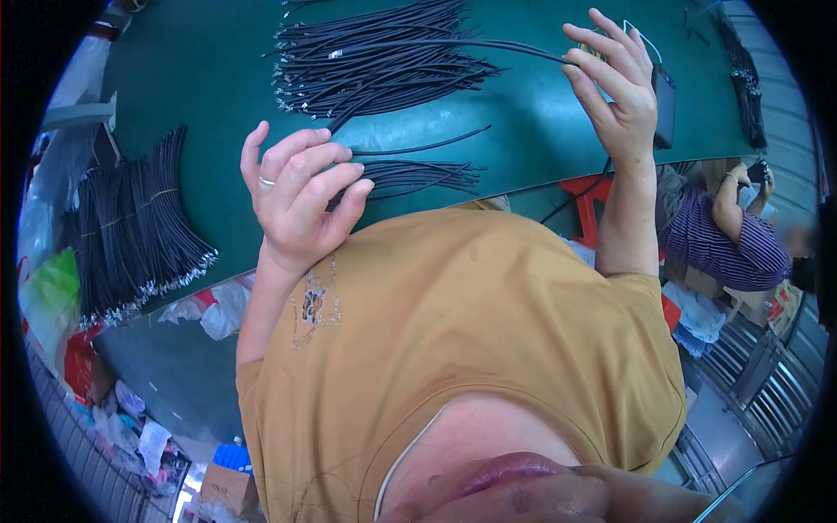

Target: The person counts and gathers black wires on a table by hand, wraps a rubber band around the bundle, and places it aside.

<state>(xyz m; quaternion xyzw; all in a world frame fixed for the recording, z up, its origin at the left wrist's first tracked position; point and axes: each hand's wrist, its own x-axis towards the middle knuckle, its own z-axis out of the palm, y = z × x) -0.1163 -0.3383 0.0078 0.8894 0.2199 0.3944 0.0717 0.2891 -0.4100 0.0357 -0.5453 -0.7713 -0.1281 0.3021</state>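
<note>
My right hand (615, 100) is raised at the upper right, its thumb and index finger pinched on the ends of a few black cables (514, 45). These cables stretch left over a large pile of black cables (384, 61) with silvery connector ends. At the pile's lower left, my left hand (305, 187), with a ring on one finger, has its fingers curled around a black cable (344, 113); the exact grip is partly hidden. Just right of its fingertips lie a single cable (427, 146) and a smaller bunch of cables (423, 177).
A tied bundle of black cables (139, 218) lies on the green table (227, 96) at left. Another bundle (741, 83) lies at the far right edge. Beside my right wrist is a black box-shaped device (663, 105). A person in a striped top (728, 240) sits at right near a red stool (586, 209).
</note>
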